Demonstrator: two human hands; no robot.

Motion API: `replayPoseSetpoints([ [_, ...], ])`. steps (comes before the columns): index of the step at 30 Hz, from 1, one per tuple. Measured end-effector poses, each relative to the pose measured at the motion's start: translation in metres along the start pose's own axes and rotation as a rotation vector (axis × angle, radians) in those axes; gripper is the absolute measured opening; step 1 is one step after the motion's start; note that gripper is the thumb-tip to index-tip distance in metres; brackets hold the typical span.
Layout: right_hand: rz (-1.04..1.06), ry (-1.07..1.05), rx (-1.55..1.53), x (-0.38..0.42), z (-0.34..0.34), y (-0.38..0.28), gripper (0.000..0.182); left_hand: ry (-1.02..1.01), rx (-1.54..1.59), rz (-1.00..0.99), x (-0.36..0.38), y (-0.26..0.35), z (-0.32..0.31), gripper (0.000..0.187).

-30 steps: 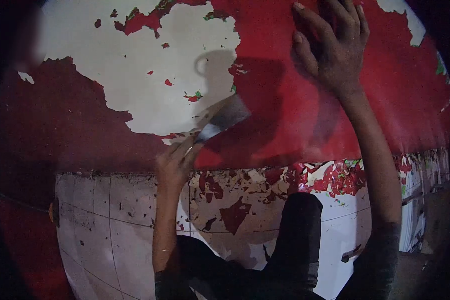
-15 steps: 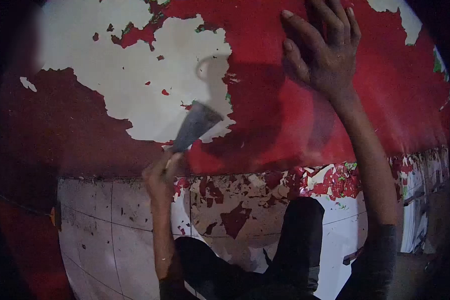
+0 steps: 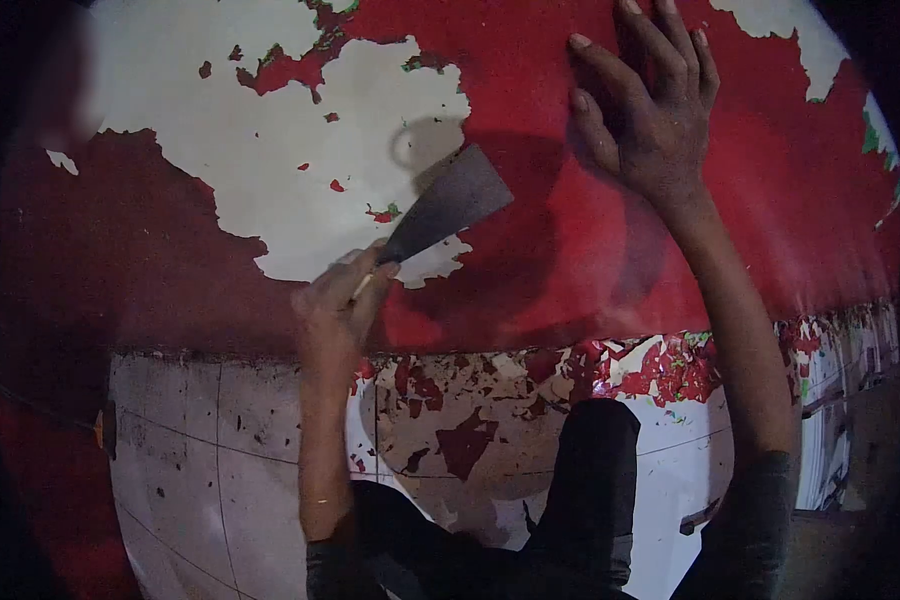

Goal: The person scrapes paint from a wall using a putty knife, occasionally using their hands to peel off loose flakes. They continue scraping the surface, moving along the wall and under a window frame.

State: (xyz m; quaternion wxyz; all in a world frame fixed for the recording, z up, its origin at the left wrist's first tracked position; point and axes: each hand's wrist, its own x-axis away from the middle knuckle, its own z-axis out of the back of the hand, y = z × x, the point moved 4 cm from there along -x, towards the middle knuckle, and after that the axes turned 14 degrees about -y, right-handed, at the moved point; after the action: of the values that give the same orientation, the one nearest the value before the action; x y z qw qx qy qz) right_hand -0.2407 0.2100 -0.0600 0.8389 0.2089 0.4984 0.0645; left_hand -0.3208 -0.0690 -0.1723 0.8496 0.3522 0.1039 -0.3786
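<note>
Our left hand grips the scraper against the red wall, while our right hand lies flat, fingers spread.

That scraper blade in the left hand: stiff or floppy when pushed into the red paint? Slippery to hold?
The scraper looks like flat, dark metal widening to a straight edge, so probably stiff with slight spring. It seems light: the left hand holds it alone. The handle is hidden in the grip, so slipperiness can't be judged. The red paint has flaked in patches, so it likely chips off.

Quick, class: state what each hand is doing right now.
Left hand: closed on the scraper.
Right hand: open, flat against the red wall.
</note>
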Motion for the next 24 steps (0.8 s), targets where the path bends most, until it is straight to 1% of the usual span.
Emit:
replayPoseSetpoints([
  [1, 0.012, 0.017, 0.011, 0.001, -0.002, 0.001, 0.033, -0.018, -0.010, -0.022, -0.003, 0.002, 0.005, 0.028],
  [2, 0.023, 0.035, 0.022, 0.001, -0.004, 0.003, 0.033, -0.022, -0.036, 0.037, 0.003, -0.009, 0.018, 0.027],
  [4, 0.004, 0.006, -0.019, -0.001, -0.001, 0.003, 0.033, -0.036, -0.090, 0.136, 0.014, -0.036, 0.049, 0.027],
  [7, -0.015, -0.047, -0.040, 0.002, 0.002, 0.001, 0.034, -0.104, -0.242, 0.113, -0.009, -0.011, 0.062, 0.026],
  [10, -0.006, -0.047, -0.041, 0.001, 0.001, 0.001, 0.036, -0.169, -0.279, -0.092, -0.027, 0.032, 0.052, 0.025],
  [11, -0.002, -0.043, -0.043, 0.002, 0.000, 0.002, 0.037, -0.140, -0.245, -0.053, -0.023, 0.026, 0.060, 0.025],
  [13, -0.022, -0.164, -0.058, 0.001, 0.004, 0.002, 0.040, -0.083, -0.177, 0.019, -0.013, 0.005, 0.078, 0.026],
  [14, -0.038, -0.227, -0.063, 0.001, 0.006, 0.002, 0.042, -0.095, -0.160, 0.037, -0.016, 0.002, 0.077, 0.026],
  [16, -0.008, -0.125, 0.107, -0.004, 0.016, -0.001, 0.034, -0.122, -0.126, 0.086, -0.016, -0.003, 0.074, 0.026],
  [18, 0.000, -0.057, 0.130, -0.005, 0.016, -0.004, 0.031, -0.212, -0.283, -0.100, -0.027, 0.032, 0.043, 0.026],
  [19, -0.008, -0.042, 0.074, 0.000, 0.006, 0.000, 0.033, -0.251, -0.361, -0.194, -0.031, 0.046, 0.032, 0.025],
  [20, -0.013, -0.025, 0.019, 0.001, -0.001, 0.003, 0.035, -0.197, -0.246, -0.147, -0.029, 0.038, 0.045, 0.025],
  [22, 0.003, 0.015, 0.001, 0.002, -0.004, 0.003, 0.033, -0.094, -0.014, -0.061, -0.019, 0.008, 0.078, 0.024],
  [24, -0.013, 0.026, 0.003, 0.003, -0.004, 0.006, 0.032, -0.094, -0.127, 0.126, -0.020, 0.003, 0.103, 0.024],
])
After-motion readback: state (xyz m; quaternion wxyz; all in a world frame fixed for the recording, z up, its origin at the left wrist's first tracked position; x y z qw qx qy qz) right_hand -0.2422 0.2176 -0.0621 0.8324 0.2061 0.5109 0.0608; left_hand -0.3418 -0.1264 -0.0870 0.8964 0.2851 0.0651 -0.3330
